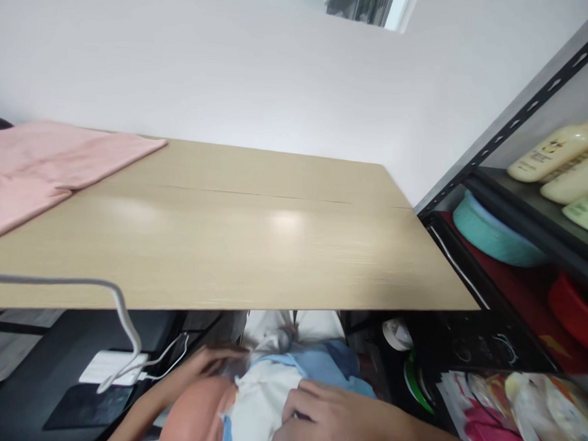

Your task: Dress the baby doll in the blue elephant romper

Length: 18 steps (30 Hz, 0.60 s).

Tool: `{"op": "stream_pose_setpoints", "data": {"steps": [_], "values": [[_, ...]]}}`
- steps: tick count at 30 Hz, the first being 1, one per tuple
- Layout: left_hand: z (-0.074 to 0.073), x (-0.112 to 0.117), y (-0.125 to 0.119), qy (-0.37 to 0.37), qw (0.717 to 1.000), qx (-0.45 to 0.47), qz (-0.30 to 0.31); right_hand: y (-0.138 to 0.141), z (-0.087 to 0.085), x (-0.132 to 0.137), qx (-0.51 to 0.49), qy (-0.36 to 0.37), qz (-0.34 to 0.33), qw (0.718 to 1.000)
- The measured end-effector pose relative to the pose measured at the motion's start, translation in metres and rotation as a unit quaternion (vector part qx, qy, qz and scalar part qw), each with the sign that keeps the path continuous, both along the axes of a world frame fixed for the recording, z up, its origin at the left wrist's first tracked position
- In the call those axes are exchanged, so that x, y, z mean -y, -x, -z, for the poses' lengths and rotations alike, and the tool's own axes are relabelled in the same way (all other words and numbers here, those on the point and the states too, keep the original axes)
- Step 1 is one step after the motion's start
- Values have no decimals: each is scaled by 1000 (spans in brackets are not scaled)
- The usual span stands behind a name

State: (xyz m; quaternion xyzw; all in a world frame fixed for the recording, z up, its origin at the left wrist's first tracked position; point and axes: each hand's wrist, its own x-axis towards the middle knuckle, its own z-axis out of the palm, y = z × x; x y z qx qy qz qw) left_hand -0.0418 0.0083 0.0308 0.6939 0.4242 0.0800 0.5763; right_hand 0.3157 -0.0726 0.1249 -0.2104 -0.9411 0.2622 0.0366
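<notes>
A white and light-blue cloth [262, 394], perhaps a garment, lies bunched over my lap below the table's front edge. My right hand [319, 413] rests on its right side with the fingers curled into the fabric; the fingertips are partly out of the frame. To the left, my left hand [217, 360] reaches in beside the cloth, its fingers stretched out and slightly blurred, and I see nothing held in it. A smooth salmon-orange shape [195, 414] sits between my left forearm and the cloth; I cannot make out what it is.
A wooden table [253, 258] spans the front, with a pink cloth [57, 164] on its left. A grey cable [124, 317] hangs over the left edge to a white device [112, 366] on a black seat. Shelves at right hold bottles [555, 150] and a teal basin [493, 232].
</notes>
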Motion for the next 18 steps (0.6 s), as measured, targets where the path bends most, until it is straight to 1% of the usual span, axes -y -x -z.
{"op": "stream_pose_setpoints", "data": {"steps": [1,2,3,4,6,7,8,9,10,12,14,15,17,18], "values": [[7,-7,7,-19,999,-22,-14,0,3,-1,-8,-4,-13,1000],[8,-11,12,-36,999,-40,-8,0,6,-2,-15,-9,-31,999],[3,-11,16,-54,997,-47,-3,0,10,-3,-24,-12,-53,998],[-8,-7,17,-66,997,-45,10,0,15,-3,-33,-10,-75,997],[-34,4,10,-77,996,-14,43,1,25,-3,-48,3,-100,994],[-46,12,1,-84,994,10,65,2,31,-2,-53,8,-102,993],[-55,19,-9,-91,991,34,96,3,37,-1,-58,9,-102,993],[-60,25,-22,-100,984,59,134,4,42,0,-62,3,-100,993],[-61,31,-36,-111,976,79,171,4,48,2,-66,-9,-94,993],[-56,38,-63,-140,958,104,225,3,57,7,-73,-40,-76,994],[-47,39,-85,-167,952,97,239,-2,65,13,-72,-73,-46,994],[-44,37,-92,-168,952,89,241,-8,69,17,-65,-90,-31,993],[-42,31,-98,-147,959,88,225,-24,77,27,-44,-111,-21,993],[-43,28,-98,-127,965,98,208,-33,82,33,-37,-108,-14,993]]}}
